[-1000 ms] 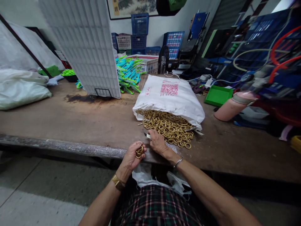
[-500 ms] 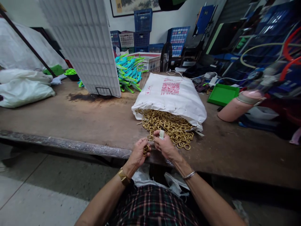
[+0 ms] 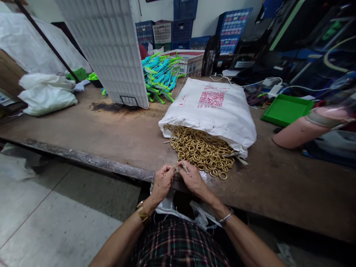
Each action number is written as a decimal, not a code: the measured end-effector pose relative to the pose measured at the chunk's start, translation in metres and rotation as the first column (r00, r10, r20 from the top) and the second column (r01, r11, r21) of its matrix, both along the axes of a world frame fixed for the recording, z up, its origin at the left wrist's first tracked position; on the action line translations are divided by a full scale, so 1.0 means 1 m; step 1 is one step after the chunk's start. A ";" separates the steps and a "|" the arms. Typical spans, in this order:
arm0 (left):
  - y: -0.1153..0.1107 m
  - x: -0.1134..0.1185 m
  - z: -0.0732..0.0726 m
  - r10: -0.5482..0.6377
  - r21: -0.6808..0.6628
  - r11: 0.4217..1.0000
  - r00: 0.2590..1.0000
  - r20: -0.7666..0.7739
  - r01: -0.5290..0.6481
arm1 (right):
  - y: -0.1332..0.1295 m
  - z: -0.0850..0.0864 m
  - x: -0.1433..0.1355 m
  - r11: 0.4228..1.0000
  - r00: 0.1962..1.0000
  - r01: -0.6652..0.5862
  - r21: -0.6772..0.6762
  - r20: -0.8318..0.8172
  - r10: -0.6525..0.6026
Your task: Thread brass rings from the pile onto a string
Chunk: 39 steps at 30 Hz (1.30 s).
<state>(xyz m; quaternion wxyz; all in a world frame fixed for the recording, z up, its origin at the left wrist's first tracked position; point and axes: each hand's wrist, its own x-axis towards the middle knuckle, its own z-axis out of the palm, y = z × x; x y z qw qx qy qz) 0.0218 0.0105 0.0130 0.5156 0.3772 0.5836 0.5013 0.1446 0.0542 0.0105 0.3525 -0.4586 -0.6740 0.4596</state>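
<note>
- Rings (image 3: 203,152) are lying heaped at the near mouth of a white bag (image 3: 178,109), partly inside it and partly on the brown table (image 3: 116,137), just beyond the hands.
- The left hand (image 3: 161,184) is closing its bent fingers around some of them, near the table's edge.
- The right hand (image 3: 196,183) is holding a small tool (image 3: 185,169) between thumb and fingers, its tip too small to make out.
- One loose ring (image 3: 175,167) is showing between both hands' fingertips; which hand is gripping it cannot be told.
- A pink bottle (image 3: 300,129) is standing to the right, near a green tray (image 3: 289,110).
- A white panel (image 3: 108,52) is rising on the far left.
</note>
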 end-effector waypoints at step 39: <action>-0.028 -0.022 0.004 -0.205 -0.006 0.977 0.947 0.249 0.213 | -0.029 0.002 -0.008 0.992 0.954 -0.050 0.115 0.300 0.013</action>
